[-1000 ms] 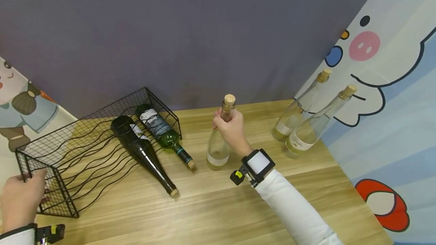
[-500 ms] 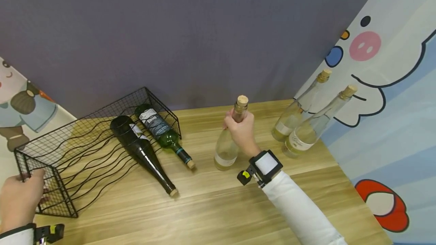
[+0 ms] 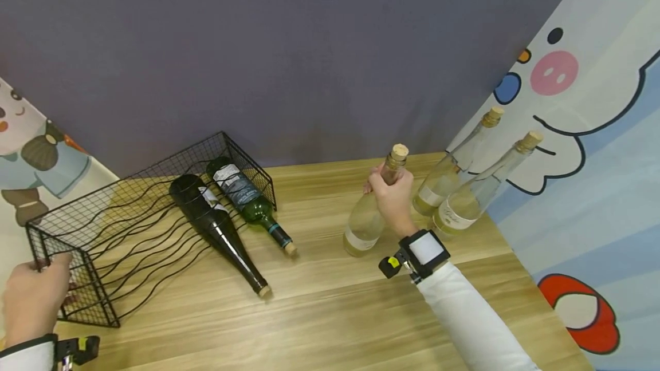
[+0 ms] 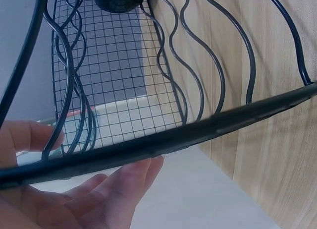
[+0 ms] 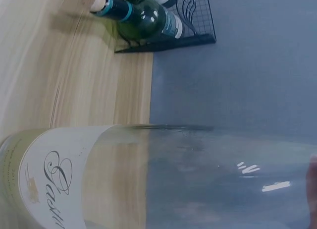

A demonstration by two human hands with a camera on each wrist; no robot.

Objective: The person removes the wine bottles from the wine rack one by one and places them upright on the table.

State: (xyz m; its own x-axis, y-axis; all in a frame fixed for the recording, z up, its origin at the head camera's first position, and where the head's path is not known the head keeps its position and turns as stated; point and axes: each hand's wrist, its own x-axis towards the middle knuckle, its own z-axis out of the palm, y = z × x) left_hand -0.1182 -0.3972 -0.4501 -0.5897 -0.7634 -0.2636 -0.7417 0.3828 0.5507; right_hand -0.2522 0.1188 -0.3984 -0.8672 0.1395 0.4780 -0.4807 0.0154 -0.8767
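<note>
My right hand [image 3: 396,202] grips a clear wine bottle [image 3: 362,231] by its corked neck. The bottle leans slightly to the right; whether its base touches the table I cannot tell. Its white label [image 5: 54,174] shows large in the right wrist view. At the far left my left hand [image 3: 36,299] holds the end of a black wire wine rack [image 3: 98,286], with thumb and fingers on either side of the frame bar [image 4: 198,132] in the left wrist view. A dark wine bottle [image 3: 222,236] and a green wine bottle [image 3: 256,209] lie in the rack, corks toward me.
Two more clear corked bottles, one at the back [image 3: 429,194] and one in front [image 3: 456,213], stand at the right of the wooden table [image 3: 319,314]. A grey wall [image 3: 309,62] rises behind. Printed curtains [image 3: 608,188] hang along the right side.
My right hand has moved to the right with the clear bottle, nearer the two standing ones, and the bottle leans a little more. My left hand stays on the rack.
</note>
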